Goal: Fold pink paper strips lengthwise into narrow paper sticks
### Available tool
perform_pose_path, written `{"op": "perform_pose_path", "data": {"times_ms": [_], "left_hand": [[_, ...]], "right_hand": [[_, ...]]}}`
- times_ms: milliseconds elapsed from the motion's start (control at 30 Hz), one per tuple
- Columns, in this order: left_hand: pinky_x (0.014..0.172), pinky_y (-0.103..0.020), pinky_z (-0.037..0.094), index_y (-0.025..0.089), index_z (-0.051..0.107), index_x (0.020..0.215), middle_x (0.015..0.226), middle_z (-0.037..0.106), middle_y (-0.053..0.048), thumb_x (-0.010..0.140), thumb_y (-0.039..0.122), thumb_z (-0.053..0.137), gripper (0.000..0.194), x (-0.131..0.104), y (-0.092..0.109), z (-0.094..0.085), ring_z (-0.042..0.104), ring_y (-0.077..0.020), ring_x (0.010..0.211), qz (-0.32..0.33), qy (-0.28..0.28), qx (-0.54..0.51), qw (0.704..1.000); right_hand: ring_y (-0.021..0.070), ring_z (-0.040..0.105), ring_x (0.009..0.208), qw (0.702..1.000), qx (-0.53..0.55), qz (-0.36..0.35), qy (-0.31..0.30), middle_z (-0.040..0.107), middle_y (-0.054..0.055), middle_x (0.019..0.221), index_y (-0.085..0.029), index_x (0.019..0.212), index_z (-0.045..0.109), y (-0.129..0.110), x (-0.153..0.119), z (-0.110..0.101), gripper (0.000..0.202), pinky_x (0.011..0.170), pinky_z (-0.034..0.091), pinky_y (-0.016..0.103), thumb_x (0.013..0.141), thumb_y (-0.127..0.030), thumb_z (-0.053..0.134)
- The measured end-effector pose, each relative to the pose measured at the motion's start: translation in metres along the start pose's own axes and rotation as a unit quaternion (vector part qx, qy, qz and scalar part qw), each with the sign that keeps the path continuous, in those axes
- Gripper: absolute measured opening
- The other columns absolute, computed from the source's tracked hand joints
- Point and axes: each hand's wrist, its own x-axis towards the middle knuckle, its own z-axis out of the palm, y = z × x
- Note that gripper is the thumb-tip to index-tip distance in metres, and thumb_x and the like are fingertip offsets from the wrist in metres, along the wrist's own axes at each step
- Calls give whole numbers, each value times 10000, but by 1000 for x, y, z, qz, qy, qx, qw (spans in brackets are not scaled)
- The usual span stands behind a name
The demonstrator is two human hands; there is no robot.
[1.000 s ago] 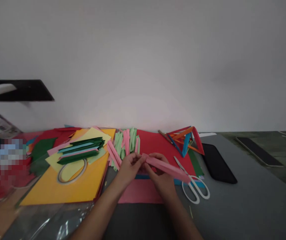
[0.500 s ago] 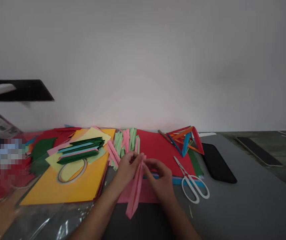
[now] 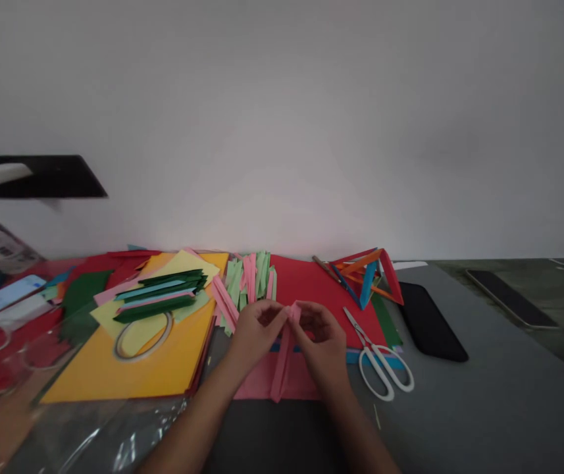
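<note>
A folded pink paper strip (image 3: 282, 363) hangs down between my hands, its upper end pinched from both sides. My left hand (image 3: 258, 329) grips that end with thumb and fingertips. On the other side my right hand (image 3: 322, 336) has its thumb and curled fingers closed on the same end. Beneath the strip lies a pink sheet (image 3: 253, 385), partly covered by my hands. Just beyond, a red sheet (image 3: 311, 280) rests on the table. A bundle of pink and green folded strips (image 3: 248, 280) sits behind my left hand.
White-handled scissors (image 3: 378, 362) lie right of my right hand, near a black phone-shaped object (image 3: 430, 322). A coloured paper-strip frame (image 3: 370, 276) stands by the wall. At left, a roll of tape (image 3: 167, 336) and dark green strips (image 3: 160, 296) rest on yellow sheets (image 3: 89, 382).
Both hands have come closer together around the strip's upper end. The strip's lower end has swung up and right, away from me, and now hangs over the pink sheet.
</note>
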Motion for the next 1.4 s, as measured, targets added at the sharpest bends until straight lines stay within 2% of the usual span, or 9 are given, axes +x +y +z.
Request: {"op": "perform_pose_path", "data": {"times_ms": [233,400,600,800,967,1233,1300,1400], "left_hand": [[610,-245,452,153,612,777,726,618,-36,736,338,496,223,-2,4,2,571,-151,686,6,-18,-12,1000],[629,-244,455,152,598,782,728,618,-36,733,304,515,180,-4,4,4,574,-143,683,17,-48,-2,999],[618,-245,453,153,607,771,725,625,-38,735,302,510,181,-4,4,2,577,-144,674,22,-48,16,998],[586,-241,447,140,628,746,703,642,-53,727,343,510,235,-3,6,3,577,-147,638,-3,-58,-4,998],[571,-234,437,125,630,728,673,640,-57,725,344,509,250,-3,4,4,571,-142,619,-2,-55,-5,998],[586,-236,438,140,623,724,679,627,-43,726,328,509,220,-4,5,4,569,-148,640,7,-39,30,999],[570,-231,432,141,625,717,661,622,-37,726,332,506,225,-4,5,3,562,-147,626,10,-27,34,999],[553,-228,429,139,623,702,637,615,-32,716,329,516,218,-3,5,2,556,-146,608,0,-10,22,1000]], "right_hand": [[139,585,671,999,-32,-15,4,619,40,766,-173,996,538,-1,1,-3,321,605,473,260,702,-296,575],[159,593,700,1000,-26,16,-5,624,41,751,-173,930,535,2,2,-7,248,615,474,273,729,-319,538],[137,542,685,995,-91,-27,-6,574,27,754,-182,781,524,0,4,-8,134,618,444,249,754,-311,505],[131,497,677,999,-23,12,-31,518,9,733,-187,785,481,3,5,-8,159,606,427,235,778,-346,468],[111,469,630,999,-5,22,-28,480,-17,681,-187,753,476,4,5,-6,151,583,410,218,774,-337,480],[139,538,653,1000,-3,20,0,575,27,703,-158,743,543,8,8,-9,191,600,447,260,693,-339,580],[141,546,657,1000,8,18,5,581,30,716,-160,803,548,6,7,-8,212,592,452,261,686,-332,588],[141,557,657,999,41,16,6,574,20,714,-176,991,491,3,5,-5,334,593,458,266,699,-315,578]]}}
